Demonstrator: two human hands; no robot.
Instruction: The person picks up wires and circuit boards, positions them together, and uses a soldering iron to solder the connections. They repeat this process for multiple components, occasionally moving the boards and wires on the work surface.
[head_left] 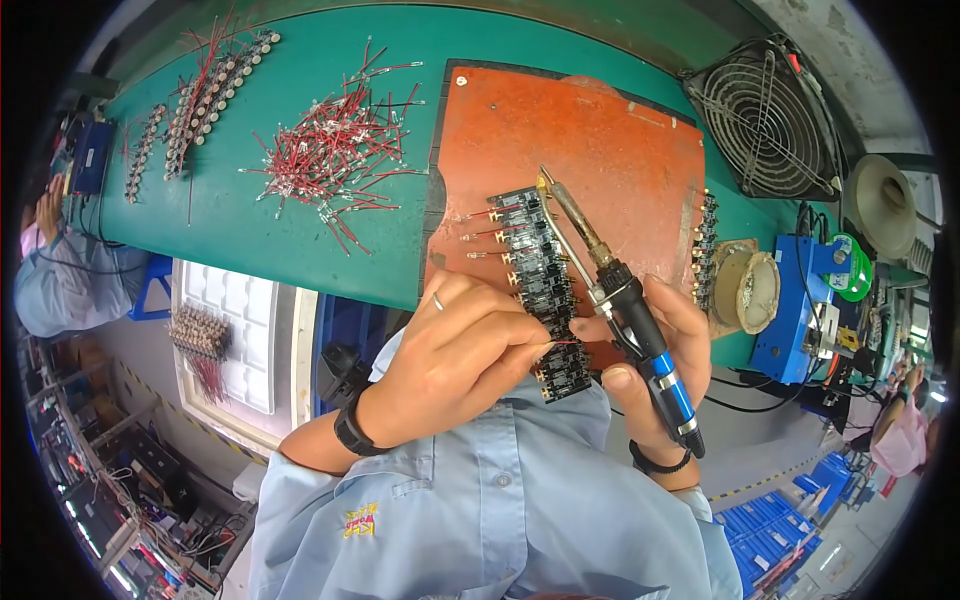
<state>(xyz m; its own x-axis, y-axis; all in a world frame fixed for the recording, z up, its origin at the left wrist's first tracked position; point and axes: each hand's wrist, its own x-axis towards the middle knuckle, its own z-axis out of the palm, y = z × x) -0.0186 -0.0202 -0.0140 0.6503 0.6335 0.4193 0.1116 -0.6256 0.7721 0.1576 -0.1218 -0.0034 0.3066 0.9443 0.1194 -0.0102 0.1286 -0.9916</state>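
My left hand (450, 350) is closed in a pinch near the lower end of a strip of small black circuit boards (537, 255). A thin red wire (566, 343) sticks out of its fingertips, across the boards. My right hand (640, 405) grips a soldering iron (628, 308) with a black and blue handle and a thin feed tube alongside. The iron's tip points up and away, above the boards and apart from them. A right fingertip is close to the red wire. At the strip's upper left, several short red-wired parts (484, 236) stick out from its edge.
An orange mat (570, 120) lies on the green table (270, 75). A pile of red wires (335, 150) is at left, with finished-looking strips (205, 105) beyond. At right are another board strip (705, 250), a round tan pot (748, 290), a blue soldering station (790, 300) and a fan (765, 120).
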